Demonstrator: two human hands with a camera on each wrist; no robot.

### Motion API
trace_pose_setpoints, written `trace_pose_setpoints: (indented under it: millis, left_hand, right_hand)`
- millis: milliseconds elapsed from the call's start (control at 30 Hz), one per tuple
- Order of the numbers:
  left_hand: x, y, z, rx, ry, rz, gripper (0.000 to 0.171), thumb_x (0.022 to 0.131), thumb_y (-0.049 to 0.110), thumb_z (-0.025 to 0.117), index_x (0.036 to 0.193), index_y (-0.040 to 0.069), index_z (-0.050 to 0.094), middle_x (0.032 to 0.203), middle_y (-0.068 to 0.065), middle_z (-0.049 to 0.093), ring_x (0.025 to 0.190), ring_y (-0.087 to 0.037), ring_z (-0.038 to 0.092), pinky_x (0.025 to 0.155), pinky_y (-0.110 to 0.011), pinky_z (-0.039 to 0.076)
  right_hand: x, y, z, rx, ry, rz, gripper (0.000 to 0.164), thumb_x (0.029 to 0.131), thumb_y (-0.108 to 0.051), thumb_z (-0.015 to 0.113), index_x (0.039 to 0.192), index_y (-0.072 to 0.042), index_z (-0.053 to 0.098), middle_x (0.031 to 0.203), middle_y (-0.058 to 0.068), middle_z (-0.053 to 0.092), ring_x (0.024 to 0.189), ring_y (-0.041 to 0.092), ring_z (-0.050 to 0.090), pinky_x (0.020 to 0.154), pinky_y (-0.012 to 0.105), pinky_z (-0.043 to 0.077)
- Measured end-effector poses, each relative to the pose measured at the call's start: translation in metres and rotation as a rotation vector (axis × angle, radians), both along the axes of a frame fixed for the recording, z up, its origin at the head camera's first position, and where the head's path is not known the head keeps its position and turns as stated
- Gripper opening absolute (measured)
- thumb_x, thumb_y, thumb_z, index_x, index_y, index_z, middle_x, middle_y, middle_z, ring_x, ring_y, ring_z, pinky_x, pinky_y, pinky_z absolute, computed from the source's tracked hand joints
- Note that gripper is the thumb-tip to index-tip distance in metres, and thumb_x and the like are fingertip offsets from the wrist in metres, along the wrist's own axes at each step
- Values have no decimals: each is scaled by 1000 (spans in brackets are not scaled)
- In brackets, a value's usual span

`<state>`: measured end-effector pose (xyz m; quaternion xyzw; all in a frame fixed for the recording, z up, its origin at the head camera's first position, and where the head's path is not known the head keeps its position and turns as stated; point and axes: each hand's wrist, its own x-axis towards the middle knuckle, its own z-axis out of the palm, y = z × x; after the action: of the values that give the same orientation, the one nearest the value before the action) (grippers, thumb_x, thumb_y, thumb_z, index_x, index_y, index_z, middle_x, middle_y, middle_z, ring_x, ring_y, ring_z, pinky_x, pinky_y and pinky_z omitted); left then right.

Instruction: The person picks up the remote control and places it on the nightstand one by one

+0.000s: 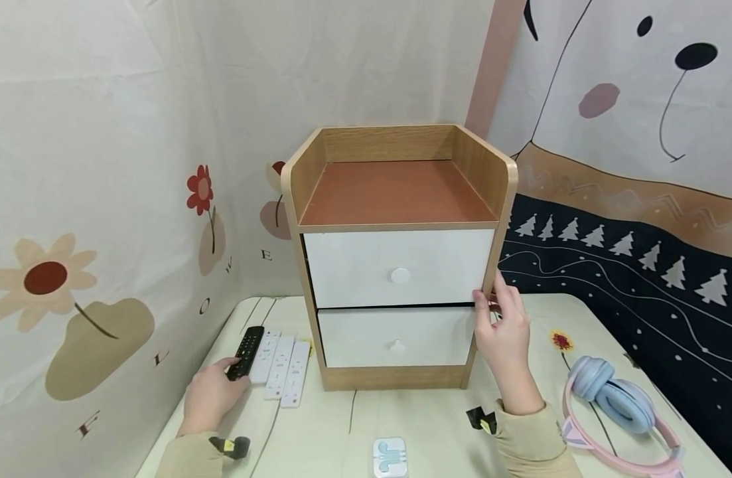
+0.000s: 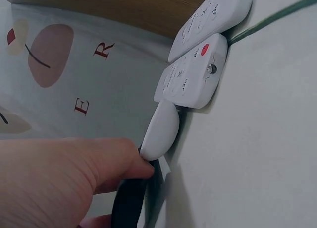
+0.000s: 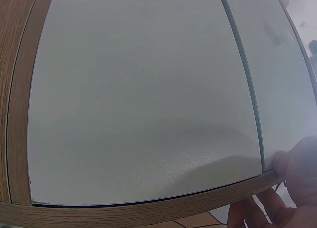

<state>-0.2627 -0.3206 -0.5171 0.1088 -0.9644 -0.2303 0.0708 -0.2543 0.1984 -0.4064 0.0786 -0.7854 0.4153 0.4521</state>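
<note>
My left hand (image 1: pixel 213 396) pinches a black remote control (image 1: pixel 247 346) at its near end, on the left of the table. Beside it lie three white remote controls (image 1: pixel 279 368) in a row. In the left wrist view the black remote (image 2: pixel 128 203) is partly hidden by the thumb. A small wooden cabinet (image 1: pixel 395 378) with two white drawers stands in the middle, both drawers closed. My right hand (image 1: pixel 506 335) grips the cabinet's right side edge. In the right wrist view, the thumb is on the front and the other fingers are round the outer side.
A white case with light-blue earphones (image 1: pixel 389 457) lies near the table's front. Pink and blue headphones (image 1: pixel 625 405) rest at the right. The cabinet's open top tray (image 1: pixel 401 192) has raised sides. Printed curtains (image 1: pixel 366 60) hang close behind and on both sides.
</note>
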Motion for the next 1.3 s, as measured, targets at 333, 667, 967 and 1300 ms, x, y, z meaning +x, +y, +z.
trace_pose_setpoints:
  millis: [333,667,967,1300]
  left_hand:
    - [-1,6,5,25,74,39,61,92,37,77,142,4,69,134,-35,72,94,-45,74,74,-52,54]
    - [3,26,18,86,250,62,48,90,34,83,132,11,77,122,-31,78,102,-52,75,79,-59,53]
    - [15,52,56,84,455,45,40,88,30,84,126,16,81,98,-17,77,85,-34,70,74,-47,47]
    - [29,83,113,107,912,-76,37,80,17,92,116,11,85,92,-16,78,71,-31,76,71,-13,51]
  right_hand:
    - [0,0,0,0,-10,-7,57,107,-6,68,162,-4,53,116,26,66,104,39,70,90,-6,40]
    - [0,0,-2,6,7,-22,54,106,-5,69,159,1,55,115,26,68,100,38,70,89,-5,40]
    - [-1,-1,-2,5,8,-12,57,106,-6,69,162,-6,54,113,24,68,100,39,72,90,-5,41]
    - [-1,0,-3,1,11,-15,57,106,-6,70,162,-7,55,112,23,68,100,38,72,90,-5,41]
